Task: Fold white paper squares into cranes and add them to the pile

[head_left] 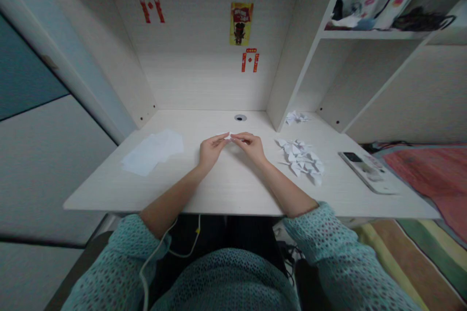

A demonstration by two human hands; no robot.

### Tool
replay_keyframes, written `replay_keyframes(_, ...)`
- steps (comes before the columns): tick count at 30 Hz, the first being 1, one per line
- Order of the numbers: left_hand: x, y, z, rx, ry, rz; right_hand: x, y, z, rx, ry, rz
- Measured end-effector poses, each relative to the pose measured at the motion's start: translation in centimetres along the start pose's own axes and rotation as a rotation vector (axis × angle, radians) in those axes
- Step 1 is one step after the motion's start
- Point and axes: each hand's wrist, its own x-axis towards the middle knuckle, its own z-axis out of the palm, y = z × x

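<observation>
The left hand [212,149] and the right hand [252,146] meet over the middle of the desk [226,187], the fingers of both pinched narrowly on a small piece of white paper [229,137] between them. Flat white sheets [153,151] overlap on the left; crumpled-looking folded papers [302,158] lie heaped on the right.

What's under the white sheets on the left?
The white sheets lie on the desk, whose surface shows around their edges. Anything directly beneath them is covered, so that can't be told.
</observation>
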Motion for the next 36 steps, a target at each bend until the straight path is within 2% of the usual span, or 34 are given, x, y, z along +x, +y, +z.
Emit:
replay_keyframes(17, 0.09, -0.19, -0.02, 0.011, -0.02, 0.024, 0.02, 0.73, 0.17, -0.029, 0.026, 0.034)
replay_keyframes(22, 0.37, -0.38, -0.05, -0.127, -0.085, -0.086, -0.03, 0.62, 0.13, -0.023, 0.056, 0.016)
replay_keyframes(27, 0.7, -0.62, -0.29, -0.144, -0.086, -0.159, -0.06, 0.41, 0.11, -0.041, 0.054, 0.001)
replay_keyframes(31, 0.7, -0.55, -0.26, -0.118, -0.03, -0.112, -0.01, 0.4, 0.19, -0.015, 0.043, 0.034)
replay_keyframes(36, 0.25, 0.05, -0.07, -0.059, 0.035, 0.01, 0.03, 0.28, 0.3, 0.131, 0.046, 0.135)
